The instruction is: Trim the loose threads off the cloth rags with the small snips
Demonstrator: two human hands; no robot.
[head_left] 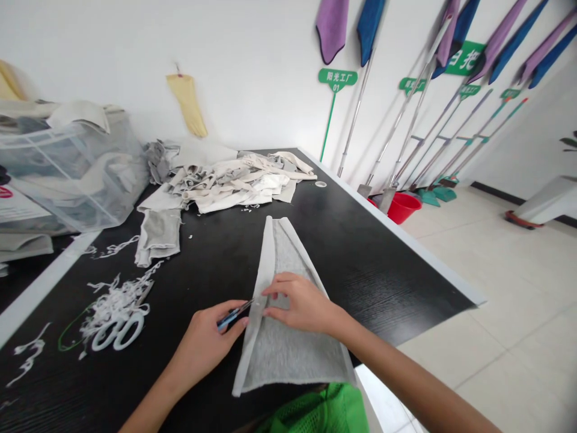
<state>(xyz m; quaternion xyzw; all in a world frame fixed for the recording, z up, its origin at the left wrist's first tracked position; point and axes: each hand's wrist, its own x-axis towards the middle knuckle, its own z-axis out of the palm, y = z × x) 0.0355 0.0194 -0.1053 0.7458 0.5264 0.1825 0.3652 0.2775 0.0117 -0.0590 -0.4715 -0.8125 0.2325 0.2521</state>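
A long, tapering piece of grey fabric [300,355] with folded white edges lies on the black table, its wide end at the near edge. My left hand [211,337] is closed around small blue-handled thread snips [234,314], whose metal tip touches the fabric's left folded edge. My right hand [302,302] rests on the fabric, thumb and fingertips at the same folded edge, just right of the tip. The fingers are bent and seem to grip the fold; a small gap shows between thumb and forefinger.
White-handled scissors [118,331] lie beside a heap of thread scraps [110,304] at left. A pile of pale fabric pieces [238,180] covers the table's back. A clear plastic bin [67,174] of cloth stands back left. Mops and a red bucket [404,207] stand beyond the right edge.
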